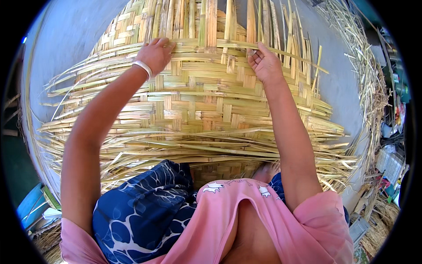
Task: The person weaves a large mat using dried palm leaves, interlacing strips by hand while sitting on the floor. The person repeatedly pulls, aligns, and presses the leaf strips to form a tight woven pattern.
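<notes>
A woven mat of split bamboo strips [211, 114] spreads on the ground in front of me, pale yellow to green, with loose strip ends along its sides and far edge. A thin crosswise bamboo strip [239, 44] lies over the upright strips and runs out past the right side. My left hand [156, 56], with a white bangle at the wrist, has its fingers curled down on this strip at the left. Farther right, my right hand [265, 64] pinches the same strip between thumb and fingers, the other fingers folded in.
Loose long strips [189, 147] lie across the near part of the mat, by my knee in dark blue patterned cloth [145, 211]. Grey ground [66, 39] shows around the mat. A heap of strips [367, 66] lines the right side, with mixed clutter beyond.
</notes>
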The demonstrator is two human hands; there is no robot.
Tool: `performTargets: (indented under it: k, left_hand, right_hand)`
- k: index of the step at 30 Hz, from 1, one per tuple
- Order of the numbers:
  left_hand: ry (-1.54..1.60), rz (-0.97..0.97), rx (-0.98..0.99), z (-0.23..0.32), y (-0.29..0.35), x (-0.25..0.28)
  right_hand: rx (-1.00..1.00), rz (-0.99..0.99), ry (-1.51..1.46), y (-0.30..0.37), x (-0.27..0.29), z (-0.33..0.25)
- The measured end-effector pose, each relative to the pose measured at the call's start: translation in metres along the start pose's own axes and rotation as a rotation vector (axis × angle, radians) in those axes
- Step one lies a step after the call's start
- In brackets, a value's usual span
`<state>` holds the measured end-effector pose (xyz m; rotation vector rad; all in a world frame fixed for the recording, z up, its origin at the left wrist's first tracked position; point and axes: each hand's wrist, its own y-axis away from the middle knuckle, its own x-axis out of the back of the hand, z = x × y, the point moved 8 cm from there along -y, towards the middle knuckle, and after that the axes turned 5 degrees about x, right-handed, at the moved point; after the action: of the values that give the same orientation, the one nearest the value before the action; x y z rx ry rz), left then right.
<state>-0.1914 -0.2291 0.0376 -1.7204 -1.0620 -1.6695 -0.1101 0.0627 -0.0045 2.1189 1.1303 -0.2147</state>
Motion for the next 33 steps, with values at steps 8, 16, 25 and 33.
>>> performTargets:
  k: [8,16,25,33]
  left_hand:
    - [0.408,-0.029,-0.256,0.107,-0.085,0.067]
    - [0.572,-0.315,-0.022,0.136,-0.111,0.051]
    - [0.652,-0.013,0.199,0.113,-0.112,0.04]
    - [0.685,-0.021,0.179,0.113,-0.12,0.033]
  right_hand:
    - [-0.052,-0.093,-0.163,-0.005,0.02,-0.002]
    - [-0.011,-0.28,0.298,-0.011,0.006,-0.043]
    - [0.195,-0.391,1.179,-0.064,-0.024,-0.056]
    - [0.118,-0.372,1.049,-0.084,-0.037,-0.058]
